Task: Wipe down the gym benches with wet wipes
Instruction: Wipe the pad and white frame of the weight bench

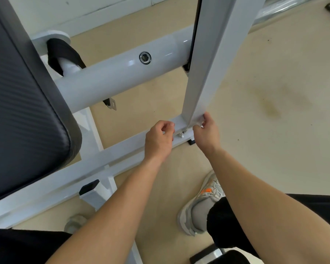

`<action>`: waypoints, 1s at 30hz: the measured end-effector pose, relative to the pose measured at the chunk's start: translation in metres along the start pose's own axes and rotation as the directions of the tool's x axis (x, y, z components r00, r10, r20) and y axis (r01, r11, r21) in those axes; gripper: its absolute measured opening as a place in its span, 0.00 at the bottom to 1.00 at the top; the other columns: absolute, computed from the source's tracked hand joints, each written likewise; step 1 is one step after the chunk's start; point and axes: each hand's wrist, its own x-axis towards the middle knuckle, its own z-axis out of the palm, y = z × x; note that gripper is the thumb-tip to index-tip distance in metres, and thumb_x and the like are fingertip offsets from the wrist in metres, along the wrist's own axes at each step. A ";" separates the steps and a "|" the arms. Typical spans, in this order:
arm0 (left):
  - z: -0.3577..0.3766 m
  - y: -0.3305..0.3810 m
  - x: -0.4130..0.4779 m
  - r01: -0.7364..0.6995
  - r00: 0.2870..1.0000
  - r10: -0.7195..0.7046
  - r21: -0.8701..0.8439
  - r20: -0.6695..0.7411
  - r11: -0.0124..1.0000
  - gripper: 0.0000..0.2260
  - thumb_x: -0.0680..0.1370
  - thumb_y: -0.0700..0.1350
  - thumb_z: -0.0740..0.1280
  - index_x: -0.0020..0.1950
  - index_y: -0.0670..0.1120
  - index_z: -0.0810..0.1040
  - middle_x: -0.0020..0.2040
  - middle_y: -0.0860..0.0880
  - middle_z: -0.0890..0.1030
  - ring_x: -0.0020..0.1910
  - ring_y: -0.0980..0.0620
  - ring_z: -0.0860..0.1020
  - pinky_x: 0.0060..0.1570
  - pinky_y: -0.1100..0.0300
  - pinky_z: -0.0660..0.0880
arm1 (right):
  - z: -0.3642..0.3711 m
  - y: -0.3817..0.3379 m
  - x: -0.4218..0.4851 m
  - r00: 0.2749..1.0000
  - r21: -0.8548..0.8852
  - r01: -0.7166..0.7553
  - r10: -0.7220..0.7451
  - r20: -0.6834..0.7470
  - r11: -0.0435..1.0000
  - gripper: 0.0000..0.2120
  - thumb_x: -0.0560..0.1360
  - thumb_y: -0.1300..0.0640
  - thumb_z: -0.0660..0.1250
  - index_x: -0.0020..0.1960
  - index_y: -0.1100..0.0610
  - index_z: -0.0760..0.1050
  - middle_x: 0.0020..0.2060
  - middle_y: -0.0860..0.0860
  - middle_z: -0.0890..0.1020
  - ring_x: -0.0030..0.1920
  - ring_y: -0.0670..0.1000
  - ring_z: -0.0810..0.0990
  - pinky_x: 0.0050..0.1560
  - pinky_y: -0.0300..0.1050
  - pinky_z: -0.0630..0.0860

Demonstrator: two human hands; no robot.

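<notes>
The gym bench fills the frame from 9 o'clock to 12 o'clock: its black ribbed pad (23, 103) lies at 9 o'clock, and the white steel frame runs out from it across the middle. The pad looks sound and dull; the paint on the round tube (112, 79) shines, and I can make out no grime on it from here.

I am crouched low, because the part in hand is the foot of the upright post (204, 73), just right of centre, where it meets the low rail (122, 149) near the floor (274, 82). My right hand (207, 131) wraps that joint from the 3 o'clock side, fingers curled round the post's foot, with a scrap of white under the thumb that I take to be the wet wipe (200, 125). Most of it is hidden.

My left hand (159, 139) sits on the rail at the joint's 9 o'clock side, fingers curled tight; whether they pinch the rail's edge or an end of the wipe I cannot tell. I judge it steadies me while the other hand rubs the corner.
</notes>
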 end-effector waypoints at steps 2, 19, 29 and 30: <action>-0.004 -0.002 -0.004 0.006 1.000 -0.006 -0.003 0.004 1.000 0.09 0.83 0.51 0.62 0.50 0.50 0.79 0.46 0.54 0.83 0.38 0.53 0.82 0.41 0.57 0.76 | 0.000 -0.002 -0.001 0.997 0.028 -0.006 0.008 -0.073 1.000 0.20 0.72 0.65 0.55 0.59 0.53 0.76 0.36 0.38 0.75 0.30 0.42 0.72 0.34 0.33 0.74; -0.068 -0.004 -0.081 0.042 0.994 -0.064 0.247 0.084 0.968 0.11 0.82 0.58 0.60 0.53 0.53 0.76 0.50 0.53 0.81 0.50 0.48 0.80 0.52 0.53 0.78 | -0.019 -0.032 -0.078 0.962 0.120 0.020 0.014 -0.272 0.993 0.03 0.79 0.53 0.67 0.51 0.51 0.78 0.47 0.45 0.81 0.46 0.48 0.79 0.46 0.37 0.71; -0.076 -0.056 -0.074 0.072 0.980 -0.145 0.438 0.136 0.896 0.13 0.83 0.57 0.58 0.58 0.52 0.76 0.54 0.53 0.79 0.53 0.49 0.77 0.55 0.51 0.76 | 0.048 0.011 -0.051 0.953 0.127 -0.196 0.219 -0.209 0.972 0.07 0.77 0.57 0.67 0.54 0.56 0.79 0.49 0.49 0.81 0.47 0.51 0.80 0.49 0.42 0.74; -0.077 -0.061 -0.071 0.086 0.979 -0.156 0.428 0.131 0.899 0.13 0.83 0.57 0.58 0.58 0.52 0.76 0.53 0.54 0.79 0.53 0.49 0.77 0.55 0.51 0.76 | 0.056 0.011 -0.046 0.945 0.141 -0.215 0.243 -0.220 0.966 0.07 0.77 0.57 0.67 0.55 0.57 0.79 0.49 0.49 0.81 0.47 0.51 0.79 0.50 0.44 0.76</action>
